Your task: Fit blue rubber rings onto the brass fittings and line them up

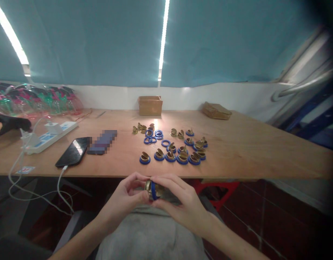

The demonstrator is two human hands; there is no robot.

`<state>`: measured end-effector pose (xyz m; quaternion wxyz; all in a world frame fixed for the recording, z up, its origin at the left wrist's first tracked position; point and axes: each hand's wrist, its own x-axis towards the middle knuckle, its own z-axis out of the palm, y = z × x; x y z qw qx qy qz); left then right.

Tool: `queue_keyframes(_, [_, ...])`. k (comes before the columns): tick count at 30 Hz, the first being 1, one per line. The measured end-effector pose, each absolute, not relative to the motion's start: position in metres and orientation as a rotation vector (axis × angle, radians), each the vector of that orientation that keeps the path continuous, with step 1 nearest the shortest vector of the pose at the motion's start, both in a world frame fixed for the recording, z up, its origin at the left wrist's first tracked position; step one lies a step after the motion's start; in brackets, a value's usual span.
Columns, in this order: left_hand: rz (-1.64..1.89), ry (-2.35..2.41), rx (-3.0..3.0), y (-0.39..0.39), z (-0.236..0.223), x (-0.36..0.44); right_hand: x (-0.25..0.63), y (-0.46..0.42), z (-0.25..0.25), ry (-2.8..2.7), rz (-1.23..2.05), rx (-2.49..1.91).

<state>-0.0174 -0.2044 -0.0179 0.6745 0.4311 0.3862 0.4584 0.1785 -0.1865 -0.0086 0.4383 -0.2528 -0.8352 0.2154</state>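
Over my lap, just in front of the table edge, a brass-coloured round fitting [147, 187] is held between both hands. My left hand [128, 195] grips its left side with thumb and fingers. A blue ring [154, 190] sits on the fitting's right side, and my right hand [181, 196] is closed over that side. Fingers cover part of both, so how far round the ring reaches cannot be told. On the table stand several brass fittings with raised flaps [182, 157] in blue rings. Loose blue rings [165, 143] and bare brass fittings [173, 133] lie behind them.
A small cardboard box [150, 107] and a flattened brown packet [216, 110] are at the back. On the left are a black phone [73, 151] on a cable, a blurred-out flat item [103, 142], a power strip [54, 137] and plastic-wrapped bottles [33, 101]. A red stool [223, 191] stands below.
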Motion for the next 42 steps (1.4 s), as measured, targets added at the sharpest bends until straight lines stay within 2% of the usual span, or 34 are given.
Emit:
queue_keyframes(14, [0.946, 0.876, 0.948, -0.205, -0.023, -0.017, 0.178, -0.192, -0.008, -2.077, 0.487, -0.596])
queue_keyframes(29, [0.924, 0.843, 1.212, -0.208, -0.017, -0.013, 0.172, -0.188, -0.023, -2.127, 0.399, -0.851])
queue_keyframes(35, [0.881, 0.863, 1.265, -0.21, -0.018, -0.014, 0.173, -0.185, -0.028, -2.181, 0.521, -0.907])
queue_keyframes(42, [0.892, 0.839, 1.304, -0.21, -0.017, -0.017, 0.183, -0.178, -0.02, -2.092, 1.003, -0.817])
